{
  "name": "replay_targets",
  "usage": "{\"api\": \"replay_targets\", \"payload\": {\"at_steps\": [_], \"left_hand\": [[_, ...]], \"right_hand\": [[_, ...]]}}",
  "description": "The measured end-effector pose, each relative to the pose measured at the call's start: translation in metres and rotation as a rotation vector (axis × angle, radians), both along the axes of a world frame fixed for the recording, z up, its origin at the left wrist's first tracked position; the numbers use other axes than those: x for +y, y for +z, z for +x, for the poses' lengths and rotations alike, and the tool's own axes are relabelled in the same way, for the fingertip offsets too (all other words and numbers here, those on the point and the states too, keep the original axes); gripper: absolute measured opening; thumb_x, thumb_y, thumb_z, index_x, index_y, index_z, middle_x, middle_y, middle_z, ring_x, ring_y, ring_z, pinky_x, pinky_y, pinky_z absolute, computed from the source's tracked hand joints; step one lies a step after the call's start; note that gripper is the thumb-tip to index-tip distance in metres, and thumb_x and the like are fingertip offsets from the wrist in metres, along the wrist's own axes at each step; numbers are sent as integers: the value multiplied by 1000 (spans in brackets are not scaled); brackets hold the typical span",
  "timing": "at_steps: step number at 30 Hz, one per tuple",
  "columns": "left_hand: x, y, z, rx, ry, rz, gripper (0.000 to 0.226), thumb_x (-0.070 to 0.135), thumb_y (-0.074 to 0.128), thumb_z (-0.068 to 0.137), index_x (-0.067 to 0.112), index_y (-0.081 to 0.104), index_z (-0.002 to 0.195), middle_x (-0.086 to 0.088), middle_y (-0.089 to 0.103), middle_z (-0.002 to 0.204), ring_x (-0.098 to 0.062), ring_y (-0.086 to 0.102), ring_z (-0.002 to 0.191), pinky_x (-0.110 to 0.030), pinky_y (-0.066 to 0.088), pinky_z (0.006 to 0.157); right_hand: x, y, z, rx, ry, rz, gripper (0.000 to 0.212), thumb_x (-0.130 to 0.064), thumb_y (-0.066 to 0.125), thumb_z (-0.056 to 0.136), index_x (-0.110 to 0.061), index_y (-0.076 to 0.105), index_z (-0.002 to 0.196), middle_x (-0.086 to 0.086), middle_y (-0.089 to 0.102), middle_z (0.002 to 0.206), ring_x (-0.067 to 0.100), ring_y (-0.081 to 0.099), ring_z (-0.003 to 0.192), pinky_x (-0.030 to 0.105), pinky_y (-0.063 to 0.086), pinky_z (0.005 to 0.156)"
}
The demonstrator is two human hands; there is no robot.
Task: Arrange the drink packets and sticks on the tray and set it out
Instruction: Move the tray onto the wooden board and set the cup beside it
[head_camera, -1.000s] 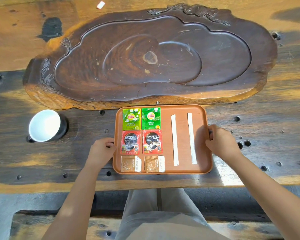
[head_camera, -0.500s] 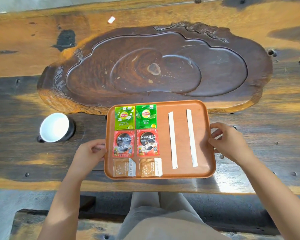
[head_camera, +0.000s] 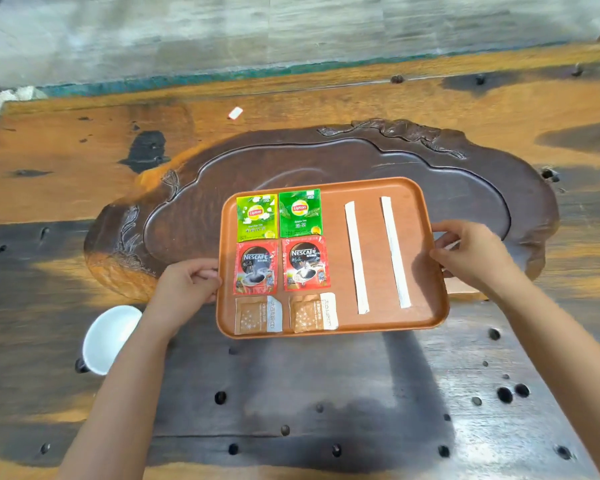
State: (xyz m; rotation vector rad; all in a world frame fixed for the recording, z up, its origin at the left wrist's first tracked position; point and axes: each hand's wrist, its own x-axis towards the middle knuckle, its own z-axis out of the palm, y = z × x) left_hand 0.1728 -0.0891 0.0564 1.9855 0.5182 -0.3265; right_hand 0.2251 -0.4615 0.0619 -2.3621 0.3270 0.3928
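Head view looked down on a long wooden table, orange and dark brown, with round black holes scattered over its near part. On it lay a large carved dark-wood tea board of irregular slab shape with a sunken middle. An orange-brown rectangular tray was over the near half of that board, its near edge out past the board's front above the table and its shadow on the wood below; whether its underside touched the board could not be told.

The left hand was clamped on the tray's left rim, fingers curled against the edge. The right hand was clamped on the right rim, thumb on top and fingers partly spread beyond it.

A white cup stood on the table near the left forearm, which hid part of it.

On the tray's right half lay two white paper-wrapped sticks, side by side and apart. On the left half the packets sat in three rows of two: two green Lipton tea packets at the far end, two red Nescafé coffee packets in the middle, and two tan-and-white sugar packets nearest, their small print too fine to read.

A small white scrap lay on the table beyond the board.
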Motion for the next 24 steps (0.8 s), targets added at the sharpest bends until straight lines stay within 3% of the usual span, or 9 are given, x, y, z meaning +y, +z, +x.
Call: {"api": "replay_targets", "payload": {"at_steps": [8, 11, 13, 18, 21, 24], "left_hand": [[11, -15, 115, -55, -86, 76, 43, -4, 51, 78, 32, 71, 65, -12, 66, 76, -19, 59, 68, -32, 57, 70], [12, -30, 135, -54, -83, 100, 40, -5, 51, 79, 29, 69, 67, -11, 65, 72, -15, 57, 59, -30, 57, 66], [12, -40, 141, -33, -65, 112, 40, -5, 50, 79, 29, 68, 66, -4, 64, 64, -8, 55, 51, -26, 56, 63], [16, -60, 147, -2, -83, 162, 45, 1, 50, 76, 38, 70, 61, 8, 65, 52, -20, 58, 56, -44, 57, 76], [14, -65, 147, -3, -86, 188, 41, 11, 51, 69, 47, 68, 60, 6, 70, 62, -24, 66, 63, -42, 57, 76], [8, -66, 145, -1, -18, 167, 30, 8, 54, 70, 33, 71, 70, 2, 70, 68, -19, 68, 61, -35, 58, 73]], "right_hand": [[15, -20, 96, -46, -59, -25, 34, -4, 54, 81, -12, 64, 112, 1, 60, 72, 32, 66, 78, 47, 57, 77], [21, -36, 115, -40, -66, -73, 36, -7, 55, 80, -12, 64, 114, 5, 64, 78, 32, 65, 87, 46, 54, 83], [24, -44, 121, -41, -59, -118, 35, -8, 54, 81, -14, 64, 114, 5, 64, 76, 31, 64, 91, 37, 52, 83], [28, -62, 127, -54, -75, -152, 35, -9, 53, 82, -17, 65, 114, 4, 62, 71, 27, 62, 89, 31, 47, 79], [29, -67, 128, -66, -90, -151, 35, -10, 52, 83, -18, 65, 115, 2, 61, 74, 29, 61, 99, 32, 47, 83], [29, -68, 127, -81, -101, -170, 37, -7, 49, 84, -18, 64, 116, 3, 60, 73, 31, 60, 100, 33, 47, 83]]}}
